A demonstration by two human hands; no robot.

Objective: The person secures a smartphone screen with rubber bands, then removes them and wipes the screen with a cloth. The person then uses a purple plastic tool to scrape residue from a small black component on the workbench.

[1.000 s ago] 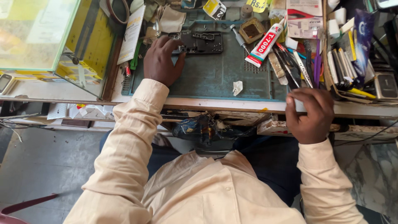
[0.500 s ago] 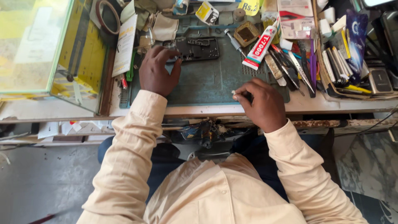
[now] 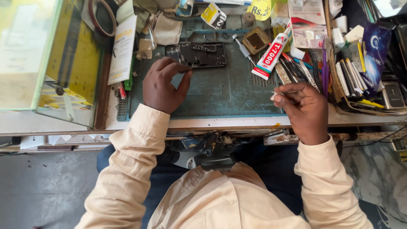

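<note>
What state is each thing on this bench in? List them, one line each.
Opened phone: flat on the mat, back off, insides showing.
Left hand: fingers resting on the phone's near edge.
Right hand: pinching a thin metal tool, raised off the mat.
Glue tube: lying down, cap on.
Green mat: flat, bare in the middle.
Screwdriver: lying loose, untouched.

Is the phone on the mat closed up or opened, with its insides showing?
Opened. The phone lies flat on the green mat with internal parts and cutouts exposed; the left hand rests at its lower left edge.
</note>
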